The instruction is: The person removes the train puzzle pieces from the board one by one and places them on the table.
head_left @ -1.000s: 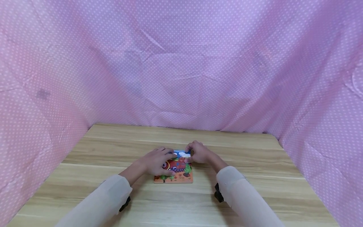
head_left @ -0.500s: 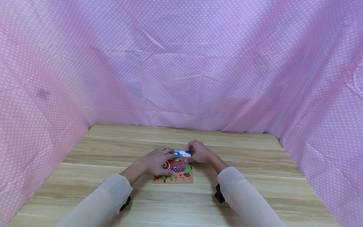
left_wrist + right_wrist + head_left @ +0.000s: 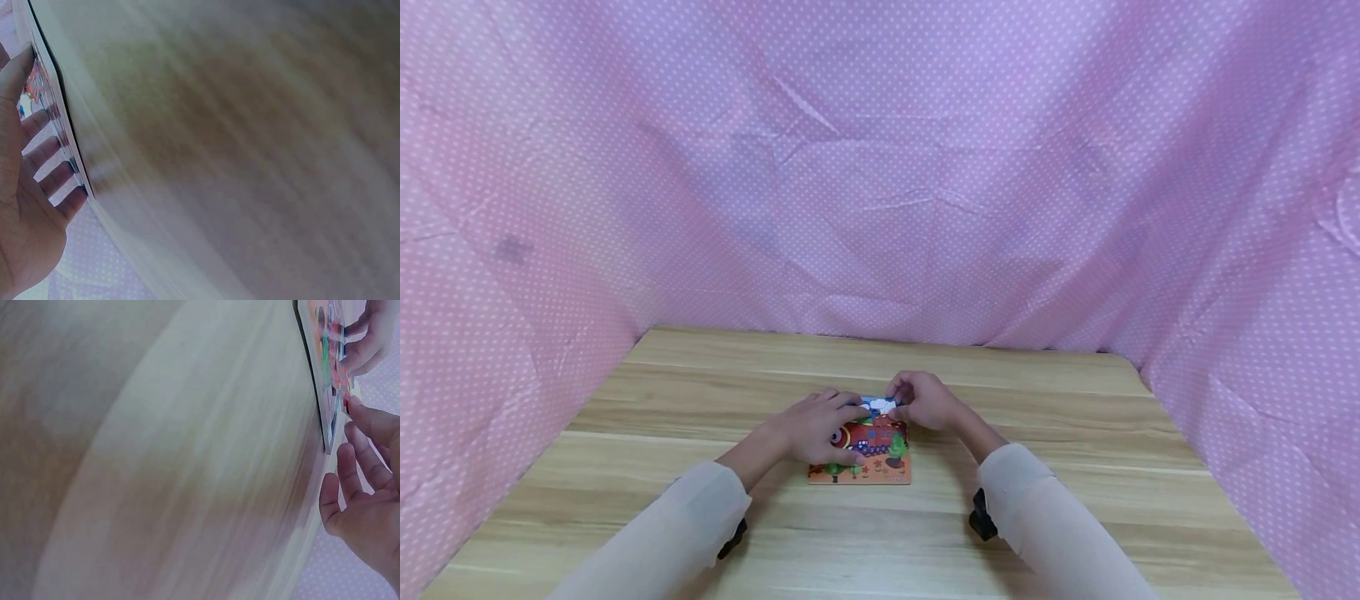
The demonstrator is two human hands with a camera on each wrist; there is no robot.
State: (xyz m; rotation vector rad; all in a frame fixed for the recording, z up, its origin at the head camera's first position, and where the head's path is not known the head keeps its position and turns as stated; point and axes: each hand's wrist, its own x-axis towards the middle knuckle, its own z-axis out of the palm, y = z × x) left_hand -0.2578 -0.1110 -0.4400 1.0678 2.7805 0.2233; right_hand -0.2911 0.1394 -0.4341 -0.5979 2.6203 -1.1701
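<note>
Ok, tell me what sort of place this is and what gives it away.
Probably a makeshift, curtained-off workspace, though its wider setting is hidden: pink polka-dot cloth lines three sides of a wood-grain table, on which a colourful picture board rests.

"What does the puzzle board (image 3: pixel 876 452) look like?"

"Squarish and thin, flat on the counter (image 3: pixel 1060 500). A red train crosses its middle, with blue sky and white clouds at twelve, orange ground at six and a green tree between three and four."

"Does all of it show?"

"No, the left hand (image 3: pixel 816 429) covers much of the eight-to-eleven side."

"And the piece (image 3: pixel 344 394)?"

"Small, partly red, pinched by the right hand (image 3: pixel 925 402) around one o'clock, raised above the board's face. Its outline is unclear."
</note>
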